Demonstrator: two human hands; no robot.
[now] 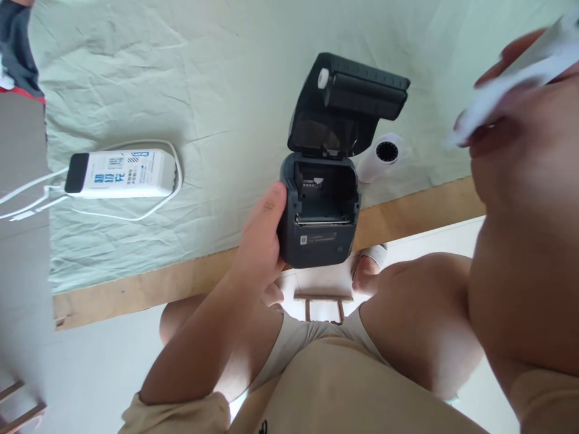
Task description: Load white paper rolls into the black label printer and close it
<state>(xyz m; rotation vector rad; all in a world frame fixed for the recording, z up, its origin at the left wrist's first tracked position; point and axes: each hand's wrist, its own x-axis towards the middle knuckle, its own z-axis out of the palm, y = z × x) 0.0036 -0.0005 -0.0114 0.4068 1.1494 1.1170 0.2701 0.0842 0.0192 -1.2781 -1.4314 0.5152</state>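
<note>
My left hand (262, 232) is closed around the side of a dark label printer (323, 244), which it holds at the table's front edge. The printer's lid (348, 105) stands raised, with a black roller and a white knob on its inside. No roll shows in the bay below. Up at the right, my right hand (520, 114) is closed on a piece of white paper (506, 84); motion blurs it, and I cannot tell whether it is a roll or a loose strip. Just right of the printer lies a white paper roll (371, 164) with a black core.
At the left, a white power strip (124, 175) lies with its cable looped around it. A pale green cloth (217, 90) covers the table, with a bare wooden edge (149, 280) at the front. Dark fabric (18, 48) shows at the upper left, and wooden stool parts (323, 298) below.
</note>
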